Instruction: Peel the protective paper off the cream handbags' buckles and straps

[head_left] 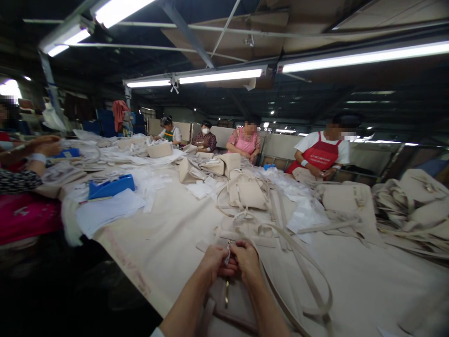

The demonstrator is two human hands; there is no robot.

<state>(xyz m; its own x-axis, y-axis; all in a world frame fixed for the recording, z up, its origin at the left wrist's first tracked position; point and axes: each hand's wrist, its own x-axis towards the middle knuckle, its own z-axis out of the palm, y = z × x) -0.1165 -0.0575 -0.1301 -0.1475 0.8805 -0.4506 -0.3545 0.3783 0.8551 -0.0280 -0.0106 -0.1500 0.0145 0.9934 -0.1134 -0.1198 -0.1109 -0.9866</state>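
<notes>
A beige handbag (242, 290) lies in front of me on the covered table, its long straps looping off to the right. My left hand (214, 261) is closed, thumb and fingers pinched at a small white piece of paper or film (227, 256) over the bag's front. Close beside it, my right hand (247, 258) is closed too, with its fingertips meeting the left ones at the same spot. Just above the fingertips shows a small gold fitting (229, 242). Below the hands runs a narrow gold metal bar (227, 294) on the bag. What the right fingertips hold is hidden.
Another beige bag (249, 192) stands just beyond, with more bags (417, 201) piled at right. A blue tape dispenser (111, 186) and white sheets (108, 210) lie at left. Several co-workers (317, 154) work around the table (168, 252).
</notes>
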